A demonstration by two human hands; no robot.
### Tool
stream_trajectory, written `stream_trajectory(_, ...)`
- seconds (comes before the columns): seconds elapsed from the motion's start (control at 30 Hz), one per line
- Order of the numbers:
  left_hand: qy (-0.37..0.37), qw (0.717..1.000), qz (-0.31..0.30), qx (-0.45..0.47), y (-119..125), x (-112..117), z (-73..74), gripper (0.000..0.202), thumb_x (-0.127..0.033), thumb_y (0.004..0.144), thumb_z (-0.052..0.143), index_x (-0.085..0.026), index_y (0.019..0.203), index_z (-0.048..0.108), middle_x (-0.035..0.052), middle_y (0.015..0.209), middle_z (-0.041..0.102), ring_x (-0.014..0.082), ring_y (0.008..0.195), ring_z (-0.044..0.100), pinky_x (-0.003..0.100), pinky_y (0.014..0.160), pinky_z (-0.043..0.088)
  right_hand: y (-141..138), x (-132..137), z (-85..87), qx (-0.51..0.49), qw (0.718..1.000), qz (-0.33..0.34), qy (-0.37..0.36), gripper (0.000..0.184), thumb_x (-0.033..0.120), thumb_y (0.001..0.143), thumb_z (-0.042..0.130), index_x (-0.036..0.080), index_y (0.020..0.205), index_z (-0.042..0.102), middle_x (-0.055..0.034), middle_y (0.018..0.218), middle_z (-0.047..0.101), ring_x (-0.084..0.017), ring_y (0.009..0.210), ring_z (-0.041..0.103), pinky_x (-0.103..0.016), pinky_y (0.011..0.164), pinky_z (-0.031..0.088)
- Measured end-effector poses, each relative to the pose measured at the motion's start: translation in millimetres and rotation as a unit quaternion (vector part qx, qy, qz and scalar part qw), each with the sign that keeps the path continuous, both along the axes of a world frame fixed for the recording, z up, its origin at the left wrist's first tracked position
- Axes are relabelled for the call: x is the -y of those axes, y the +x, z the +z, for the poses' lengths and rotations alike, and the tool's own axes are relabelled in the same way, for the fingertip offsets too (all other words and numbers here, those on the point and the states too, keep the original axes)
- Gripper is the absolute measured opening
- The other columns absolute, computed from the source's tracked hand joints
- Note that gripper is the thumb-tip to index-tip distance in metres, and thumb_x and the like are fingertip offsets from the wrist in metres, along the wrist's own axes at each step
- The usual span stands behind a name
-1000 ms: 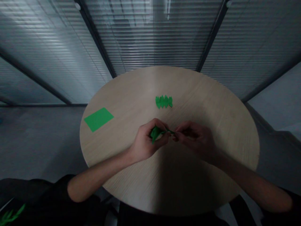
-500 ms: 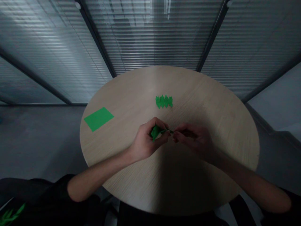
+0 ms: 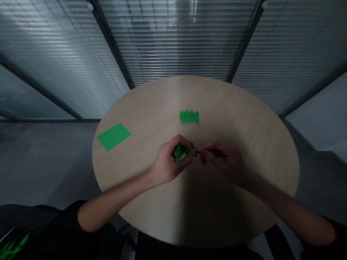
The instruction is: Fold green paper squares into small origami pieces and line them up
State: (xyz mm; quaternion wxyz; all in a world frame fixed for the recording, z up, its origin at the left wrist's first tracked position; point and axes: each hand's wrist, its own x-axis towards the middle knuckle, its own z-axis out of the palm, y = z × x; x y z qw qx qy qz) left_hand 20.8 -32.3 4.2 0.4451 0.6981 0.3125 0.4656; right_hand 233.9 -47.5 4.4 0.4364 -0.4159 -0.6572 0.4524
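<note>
My left hand (image 3: 168,162) is curled around a small folded green paper piece (image 3: 179,151) just above the round wooden table (image 3: 151,108). My right hand (image 3: 222,159) pinches the thin right end of the same piece, fingertips meeting those of the left hand near the table's middle. Most of the paper is hidden inside my left fingers. Beyond the hands lies a finished green folded paper strip with a zigzag outline (image 3: 189,116).
A flat green paper sheet (image 3: 114,136) lies near the table's left edge. More green paper bits (image 3: 12,246) show at the bottom left, off the table. Glass walls with blinds (image 3: 173,43) stand behind the table.
The hands barely shifted; the fingers worked the green piece slightly, with the right fingertips moving a little closer to the left hand.
</note>
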Motion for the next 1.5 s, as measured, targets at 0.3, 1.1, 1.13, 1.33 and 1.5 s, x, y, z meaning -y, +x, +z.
stream_trajectory(0.3,-0.013,1.0,0.002,0.001,-0.6,0.0,2.0,0.013,-0.02,0.091,0.069,-0.02,0.09,0.056,0.0064,0.097,0.071,0.0164,0.082,0.069,0.029,0.07,0.057,-1.6,1.5,1.7,0.001,1.0,0.003,0.0,0.022,0.038,0.098,0.069,0.019,0.088,0.074,-0.0023,0.074,0.076,-0.014,0.067,0.073,-0.024,0.063,0.059)
stream_trajectory(1.1,0.012,0.999,-0.012,-0.038,-0.4,-1.8,3.7,0.014,-0.025,0.095,0.066,-0.021,0.093,0.053,0.0049,0.09,0.068,0.015,0.077,0.062,0.027,0.066,0.05,-0.8,2.2,1.9,0.01,1.0,-0.016,0.019,0.023,0.038,0.096,0.069,0.019,0.084,0.072,-0.0009,0.07,0.072,-0.013,0.063,0.069,-0.023,0.058,0.055)
stream_trajectory(1.13,0.011,0.999,-0.014,-0.035,-0.1,-1.7,3.6,0.015,-0.025,0.095,0.067,-0.021,0.093,0.053,0.0048,0.089,0.068,0.0151,0.077,0.062,0.027,0.065,0.05,-1.0,2.3,2.4,0.011,1.0,-0.017,0.021,0.022,0.037,0.096,0.069,0.019,0.084,0.072,-0.0008,0.07,0.072,-0.013,0.063,0.069,-0.023,0.059,0.055)
stream_trajectory(1.33,0.005,1.0,-0.005,0.0,3.2,-0.1,2.9,0.018,-0.021,0.091,0.068,-0.021,0.089,0.051,0.0052,0.09,0.069,0.014,0.074,0.062,0.026,0.063,0.051,-1.9,3.1,5.0,0.027,0.999,-0.011,0.032,0.022,0.034,0.097,0.067,0.02,0.081,0.069,-0.0001,0.069,0.07,-0.012,0.062,0.068,-0.021,0.057,0.053)
stream_trajectory(1.5,0.005,1.0,0.008,-0.004,3.6,0.5,1.6,0.018,-0.021,0.09,0.069,-0.021,0.088,0.051,0.0053,0.09,0.07,0.0134,0.073,0.062,0.026,0.062,0.051,-1.1,3.0,1.9,0.033,0.999,-0.012,0.029,0.021,0.035,0.096,0.068,0.019,0.082,0.067,0.0002,0.068,0.068,-0.013,0.061,0.067,-0.021,0.053,0.05)
